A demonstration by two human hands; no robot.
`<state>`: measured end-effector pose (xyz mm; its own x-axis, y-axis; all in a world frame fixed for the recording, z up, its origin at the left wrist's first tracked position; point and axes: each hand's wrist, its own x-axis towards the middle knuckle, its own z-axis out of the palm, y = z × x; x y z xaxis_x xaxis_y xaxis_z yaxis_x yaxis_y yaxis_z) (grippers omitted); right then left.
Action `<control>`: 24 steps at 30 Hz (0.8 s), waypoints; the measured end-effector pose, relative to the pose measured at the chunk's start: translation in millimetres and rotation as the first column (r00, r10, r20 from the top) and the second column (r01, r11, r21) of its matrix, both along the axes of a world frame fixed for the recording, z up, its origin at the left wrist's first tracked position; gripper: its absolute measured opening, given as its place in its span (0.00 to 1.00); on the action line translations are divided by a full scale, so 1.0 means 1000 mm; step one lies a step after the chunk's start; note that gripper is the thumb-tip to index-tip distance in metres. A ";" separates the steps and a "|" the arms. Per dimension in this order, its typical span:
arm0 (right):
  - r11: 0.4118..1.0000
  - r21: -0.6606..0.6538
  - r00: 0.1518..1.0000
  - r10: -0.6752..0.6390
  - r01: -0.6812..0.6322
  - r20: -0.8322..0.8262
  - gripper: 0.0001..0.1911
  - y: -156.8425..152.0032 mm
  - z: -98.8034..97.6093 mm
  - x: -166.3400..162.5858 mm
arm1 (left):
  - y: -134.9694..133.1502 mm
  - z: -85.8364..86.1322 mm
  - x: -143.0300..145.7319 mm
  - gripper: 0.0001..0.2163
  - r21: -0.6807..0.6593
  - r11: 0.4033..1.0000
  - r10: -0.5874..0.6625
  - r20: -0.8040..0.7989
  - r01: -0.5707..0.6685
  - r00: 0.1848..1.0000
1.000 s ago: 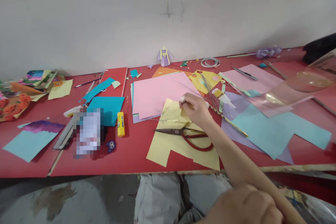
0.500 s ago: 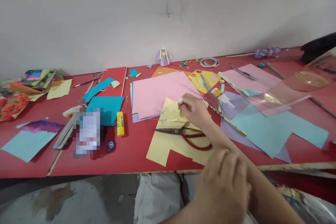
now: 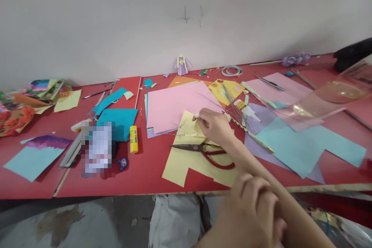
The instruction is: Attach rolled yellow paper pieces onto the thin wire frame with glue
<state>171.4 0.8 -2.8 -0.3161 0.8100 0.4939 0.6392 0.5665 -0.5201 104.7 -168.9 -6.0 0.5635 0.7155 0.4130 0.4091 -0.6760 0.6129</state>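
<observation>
My right hand (image 3: 214, 124) is closed over the yellow paper (image 3: 174, 168), a small white tip poking out at its thumb side; the rest of what it holds is hidden. My left hand (image 3: 247, 209), slightly blurred, has its fingers curled and overlaps my right forearm in the view; whether it presses on it is unclear. Below my right hand, scissors (image 3: 187, 147) with red handles lie partly open on the yellow paper. Thin wires (image 3: 181, 126) lie left of that hand. A patterned pencil (image 3: 255, 136) extends from beside it toward the lower right.
Pink sheets (image 3: 180, 102) lie behind the yellow paper. A glue stick (image 3: 133, 139) and a purple charm (image 3: 122, 163) are to the left. A white glue bottle (image 3: 247, 109), blue paper (image 3: 299, 147) and a clear bottle (image 3: 325, 102) lie right. A paper dress figure (image 3: 182, 65) leans on the wall.
My right hand has shifted slightly left and down. My left hand has moved a little down along my right forearm, its fingers still curled. The view has tilted up slightly.
</observation>
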 end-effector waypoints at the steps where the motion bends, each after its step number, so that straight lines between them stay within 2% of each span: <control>1: 1.000 0.006 1.000 0.000 0.000 0.018 0.13 0.000 0.000 0.000 | -0.001 -0.001 0.000 0.10 0.004 0.994 -0.114 0.026 0.114 0.993; 3: 1.000 0.012 0.999 -0.006 0.006 0.042 0.14 0.000 -0.001 0.000 | 0.000 -0.001 -0.004 0.10 0.015 0.957 -0.291 0.050 0.291 0.955; 4: 1.000 0.014 0.999 -0.014 0.014 0.049 0.14 0.000 -0.001 0.000 | 0.003 0.001 -0.009 0.12 -0.008 0.958 -0.287 0.049 0.288 0.957; 6: 1.000 0.009 0.998 -0.023 0.022 0.067 0.14 0.000 -0.001 0.002 | 0.019 0.010 -0.026 0.11 -0.078 0.989 -0.123 0.043 0.126 0.992; 8: 1.000 -0.001 0.995 -0.029 0.029 0.100 0.14 0.000 -0.001 0.003 | 0.043 0.022 -0.051 0.09 -0.123 0.992 0.018 0.085 -0.007 0.996; 11: 0.999 0.016 0.985 -0.051 0.049 0.167 0.13 0.000 -0.001 0.003 | 0.079 0.037 -0.089 0.05 -0.136 0.986 0.101 0.021 -0.097 0.995; 13: 0.998 0.046 0.980 -0.048 0.040 0.190 0.13 0.001 -0.001 0.003 | 0.096 0.040 -0.107 0.04 -0.127 0.969 0.211 -0.033 -0.214 0.977; 15: 0.997 0.079 0.982 -0.027 0.013 0.189 0.12 0.002 -0.001 0.003 | 0.105 0.039 -0.116 0.04 -0.145 0.956 0.247 -0.072 -0.255 0.966; 18: 0.994 0.110 0.987 0.010 -0.028 0.161 0.09 0.005 -0.002 0.003 | 0.111 0.038 -0.116 0.08 -0.281 0.950 0.138 -0.018 -0.138 0.990; 20: 0.994 0.102 0.992 0.019 -0.032 0.123 0.06 0.005 -0.003 0.004 | 0.115 0.038 -0.112 0.10 -0.323 0.945 0.072 0.034 -0.057 0.997; 22: 0.999 0.047 0.997 0.009 -0.012 0.071 0.07 0.005 -0.004 0.003 | 0.118 0.041 -0.108 0.11 -0.346 0.938 0.039 0.077 -0.010 0.996; 24: 0.998 -0.066 1.000 0.003 -0.003 0.004 0.08 0.004 -0.004 0.002 | 0.120 0.043 -0.103 0.11 -0.391 0.918 -0.026 0.127 0.074 0.992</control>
<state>173.2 4.7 -6.5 -0.3205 0.8398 0.4381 0.6396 0.5330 -0.5539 2.1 -48.7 37.5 0.5677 0.8058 0.1685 0.2909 -0.3878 0.8746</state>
